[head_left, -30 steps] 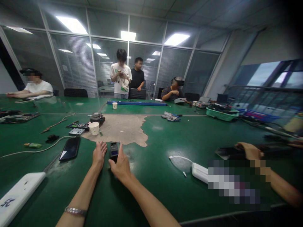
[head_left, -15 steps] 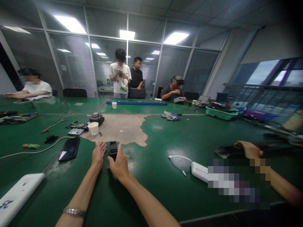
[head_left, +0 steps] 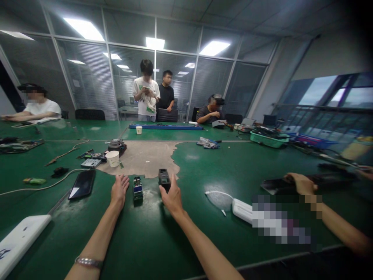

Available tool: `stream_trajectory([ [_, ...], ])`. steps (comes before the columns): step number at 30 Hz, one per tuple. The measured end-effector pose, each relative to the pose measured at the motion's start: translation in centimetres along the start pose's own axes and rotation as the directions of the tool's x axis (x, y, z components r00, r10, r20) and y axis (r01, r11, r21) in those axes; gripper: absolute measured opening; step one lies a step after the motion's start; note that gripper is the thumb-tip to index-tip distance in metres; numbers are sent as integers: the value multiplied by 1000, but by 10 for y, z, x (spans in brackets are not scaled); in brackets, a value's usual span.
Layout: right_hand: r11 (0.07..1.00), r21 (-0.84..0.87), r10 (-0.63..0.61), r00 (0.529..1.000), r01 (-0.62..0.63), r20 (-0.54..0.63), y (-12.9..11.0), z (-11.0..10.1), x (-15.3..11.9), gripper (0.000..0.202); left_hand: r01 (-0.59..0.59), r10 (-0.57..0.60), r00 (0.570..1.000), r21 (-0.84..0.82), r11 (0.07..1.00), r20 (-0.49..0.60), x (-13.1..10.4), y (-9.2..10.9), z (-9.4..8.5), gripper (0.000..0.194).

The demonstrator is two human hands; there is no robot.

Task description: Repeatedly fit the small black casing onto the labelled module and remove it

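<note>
No txt fully legible. White case (head_left: 29,233), btm L – blk handwritten mark (head_left: 4,253), cut by frame edge, can't read. White tee (head_left: 149,96) on standing person – dk letter-like marks + green print, too small/blurry. Nearer cup (head_left: 113,159): faint green print, unreadable.

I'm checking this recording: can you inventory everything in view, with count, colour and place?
Table: 1, green, foreground
Patch: 1, brown, mid-table
Casing: 1, black, centre
Circuit module: 1, green-black, left of casing
Phone: 1, black, left
Paper cups: at least 2, white, patch's left edge and farther back
Electronic parts: several, mixed, left of patch
Box-like bar: 1, white, lower left
Adapter: 1, white, right
Long strip: 1, blue, far side
Glove-like bundle: 1, grey-blue, right of patch
Basket: 1, green, far right
People: 4, white or dark tops, far side
Another person's hand: 1, bare, right
Bracelet: 1, silver, left wrist
Left hand: 1, bare, beside module
Right hand: 1, bare, holding casing
</note>
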State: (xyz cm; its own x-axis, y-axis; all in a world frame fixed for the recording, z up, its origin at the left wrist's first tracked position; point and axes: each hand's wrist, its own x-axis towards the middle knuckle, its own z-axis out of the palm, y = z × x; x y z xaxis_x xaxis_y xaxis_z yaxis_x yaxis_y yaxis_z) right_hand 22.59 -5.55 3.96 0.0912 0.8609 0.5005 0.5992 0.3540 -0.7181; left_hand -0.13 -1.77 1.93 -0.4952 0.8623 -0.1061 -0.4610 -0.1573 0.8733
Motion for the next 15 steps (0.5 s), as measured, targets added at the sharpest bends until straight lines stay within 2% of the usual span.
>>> stream_trajectory([
  [5,997,-71,45,998,-42,50,18,3,-12,76,3,-3,1000,17,1000,-5,0,0,-1,56],
  [10,993,-118,-10,999,13,33,21,6,-19,77,-4,4,1000,19,1000,2,2,-3,-3,57],
  [15,993,-115,-15,1000,16,16,20,5,-21,85,1,-1,1000,13,1000,-3,3,-2,-2,56],
])
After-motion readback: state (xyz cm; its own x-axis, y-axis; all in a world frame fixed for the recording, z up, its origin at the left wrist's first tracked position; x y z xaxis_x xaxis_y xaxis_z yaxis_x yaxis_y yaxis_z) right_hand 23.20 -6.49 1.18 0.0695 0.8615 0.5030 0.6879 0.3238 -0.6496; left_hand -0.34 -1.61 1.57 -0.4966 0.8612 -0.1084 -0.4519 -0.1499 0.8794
